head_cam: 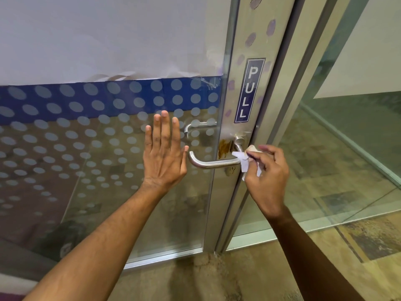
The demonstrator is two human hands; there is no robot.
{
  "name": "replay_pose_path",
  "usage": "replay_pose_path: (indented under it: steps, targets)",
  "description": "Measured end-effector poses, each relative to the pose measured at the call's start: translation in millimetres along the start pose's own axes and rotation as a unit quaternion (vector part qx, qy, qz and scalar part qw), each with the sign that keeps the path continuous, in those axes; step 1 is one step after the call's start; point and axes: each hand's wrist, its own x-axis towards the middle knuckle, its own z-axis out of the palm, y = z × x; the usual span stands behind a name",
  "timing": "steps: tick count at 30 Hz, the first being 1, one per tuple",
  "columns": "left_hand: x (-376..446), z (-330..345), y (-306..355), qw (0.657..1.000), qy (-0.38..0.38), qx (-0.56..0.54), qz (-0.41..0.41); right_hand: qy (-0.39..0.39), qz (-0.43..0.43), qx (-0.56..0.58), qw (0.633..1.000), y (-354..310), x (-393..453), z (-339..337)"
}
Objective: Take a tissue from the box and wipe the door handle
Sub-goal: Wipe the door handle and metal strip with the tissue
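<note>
A brushed steel lever door handle (211,162) juts from the metal frame of a glass door (108,148). My right hand (268,170) pinches a crumpled white tissue (243,161) and presses it against the handle's right end, near the pivot. My left hand (163,154) lies flat with fingers spread on the dotted glass, just left of the handle's curved tip. A brown stain (224,148) marks the frame behind the handle. No tissue box is in view.
A blue PULL sign (249,90) is stuck on the frame above the handle. A keyhole (230,170) sits below it. To the right stands a fixed glass panel (336,159). Carpeted floor (217,279) lies below the door.
</note>
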Motion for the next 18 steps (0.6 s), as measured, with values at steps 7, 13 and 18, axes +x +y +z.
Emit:
replay_pose_path:
  steps: [7, 13, 18]
  targets:
    - [-2.0, 7.1, -0.7, 1.000, -0.019, 0.004, -0.007, 0.055, 0.033, 0.021, 0.998, 7.1, -25.6, 6.6]
    - [-1.8, 10.1, -0.5, 1.000, -0.008, 0.001, -0.006, 0.094, 0.074, 0.040, 0.992, 7.3, -44.4, 25.9]
    - [-1.5, 10.2, -1.2, 1.000, -0.009, 0.006, -0.003, 0.082, 0.090, 0.053, 0.991, -2.3, -63.0, 55.0]
